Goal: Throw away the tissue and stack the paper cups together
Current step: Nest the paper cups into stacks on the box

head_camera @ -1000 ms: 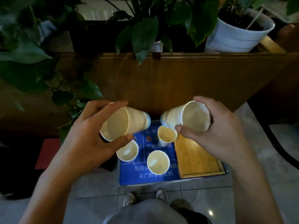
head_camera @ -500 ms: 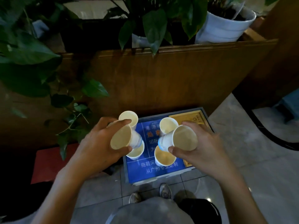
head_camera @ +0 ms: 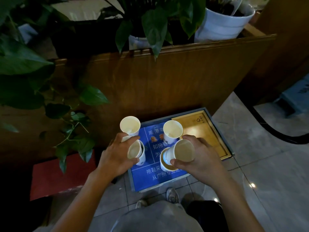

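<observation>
My left hand (head_camera: 115,158) grips a tilted paper cup (head_camera: 134,149) whose base sits inside another cup (head_camera: 141,158) standing on the blue box top (head_camera: 150,176). My right hand (head_camera: 199,158) holds a second tilted paper cup (head_camera: 183,150) with its bottom at the mouth of a standing cup (head_camera: 164,163). Two more cups stand upright behind them, the back left cup (head_camera: 130,125) and the back right cup (head_camera: 172,130). No tissue is visible.
A wooden tray (head_camera: 205,131) lies on the right part of the box. A wooden planter wall (head_camera: 167,77) with leafy plants and a white pot (head_camera: 222,24) rises behind. A red block (head_camera: 55,178) is at the left. My shoes stand on the tiled floor (head_camera: 260,164).
Both hands dropped from chest height toward the box, each lowering its tilted cup onto a standing cup. The view pulled back and upward.
</observation>
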The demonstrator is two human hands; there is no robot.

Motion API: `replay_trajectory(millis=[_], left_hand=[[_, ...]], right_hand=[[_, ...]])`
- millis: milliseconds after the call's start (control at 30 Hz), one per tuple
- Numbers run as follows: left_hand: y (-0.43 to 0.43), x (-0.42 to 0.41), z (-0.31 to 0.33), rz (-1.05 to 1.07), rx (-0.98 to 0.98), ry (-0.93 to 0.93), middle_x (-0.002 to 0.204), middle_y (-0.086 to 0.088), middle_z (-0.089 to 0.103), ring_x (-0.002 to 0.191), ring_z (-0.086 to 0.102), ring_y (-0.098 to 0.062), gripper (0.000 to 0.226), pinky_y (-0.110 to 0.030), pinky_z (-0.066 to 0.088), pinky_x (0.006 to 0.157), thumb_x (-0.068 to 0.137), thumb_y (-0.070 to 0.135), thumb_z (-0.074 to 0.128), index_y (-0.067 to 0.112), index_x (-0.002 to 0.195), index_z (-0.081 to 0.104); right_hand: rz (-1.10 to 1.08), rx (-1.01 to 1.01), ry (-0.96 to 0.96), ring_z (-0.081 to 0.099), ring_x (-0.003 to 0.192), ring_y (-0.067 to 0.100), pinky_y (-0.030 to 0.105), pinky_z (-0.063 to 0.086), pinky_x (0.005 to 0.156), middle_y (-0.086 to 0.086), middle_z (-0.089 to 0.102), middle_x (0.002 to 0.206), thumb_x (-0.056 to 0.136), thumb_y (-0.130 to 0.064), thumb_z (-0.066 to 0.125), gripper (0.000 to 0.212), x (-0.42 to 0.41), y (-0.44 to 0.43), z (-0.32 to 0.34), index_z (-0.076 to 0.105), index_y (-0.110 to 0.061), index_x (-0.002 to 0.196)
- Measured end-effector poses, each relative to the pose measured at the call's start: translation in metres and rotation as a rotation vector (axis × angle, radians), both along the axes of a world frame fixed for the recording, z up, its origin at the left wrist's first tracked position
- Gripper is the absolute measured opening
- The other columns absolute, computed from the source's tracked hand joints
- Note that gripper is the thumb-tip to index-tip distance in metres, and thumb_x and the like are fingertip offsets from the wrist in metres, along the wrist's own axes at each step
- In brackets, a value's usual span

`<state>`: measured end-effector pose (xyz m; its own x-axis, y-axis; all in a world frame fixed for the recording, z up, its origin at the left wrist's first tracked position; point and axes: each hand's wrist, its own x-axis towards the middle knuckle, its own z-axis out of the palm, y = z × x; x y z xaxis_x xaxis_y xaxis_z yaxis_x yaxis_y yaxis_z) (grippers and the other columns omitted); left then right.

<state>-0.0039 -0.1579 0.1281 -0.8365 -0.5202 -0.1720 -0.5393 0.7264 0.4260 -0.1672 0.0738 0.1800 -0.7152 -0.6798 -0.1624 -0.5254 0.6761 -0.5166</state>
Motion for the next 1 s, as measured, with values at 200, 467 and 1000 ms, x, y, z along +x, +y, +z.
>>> replay_trajectory(millis=[200,467,1000], left_hand=[[0.011,-0.013,-0.024,-0.012,0.021,-0.085,0.149,0.006,0.031,0.132,0.042,-0.023,0.079,-0.042,0.051,0.094,0.071,0.04,0.079,0.043,0.139,0.038],[0.02,-0.044,-0.026,-0.075,-0.056,-0.252,0.149,0.0,0.031,0.13,0.041,-0.03,0.088,-0.048,0.053,0.092,0.069,0.039,0.081,0.04,0.141,0.03],[0.046,-0.015,-0.033,-0.048,0.001,-0.272,0.144,0.004,0.027,0.125,0.041,-0.03,0.092,-0.047,0.054,0.086,0.068,0.034,0.077,0.048,0.141,0.022]], right_hand=[[0.008,0.021,-0.027,0.045,0.092,0.008,0.026,0.038,0.075,-0.017,0.044,0.104,0.052,-0.073,0.072,0.087,-0.005,-0.006,-0.015,0.04,-0.045,0.128],[0.016,0.041,-0.056,0.05,0.093,0.012,0.028,0.042,0.078,-0.012,0.05,0.107,0.052,-0.07,0.072,0.085,-0.011,-0.012,-0.036,0.039,-0.044,0.125],[0.139,0.222,-0.108,0.059,0.116,0.03,0.04,0.051,0.09,0.007,0.054,0.133,0.067,-0.056,0.077,0.095,-0.001,-0.04,-0.078,0.027,-0.033,0.145]])
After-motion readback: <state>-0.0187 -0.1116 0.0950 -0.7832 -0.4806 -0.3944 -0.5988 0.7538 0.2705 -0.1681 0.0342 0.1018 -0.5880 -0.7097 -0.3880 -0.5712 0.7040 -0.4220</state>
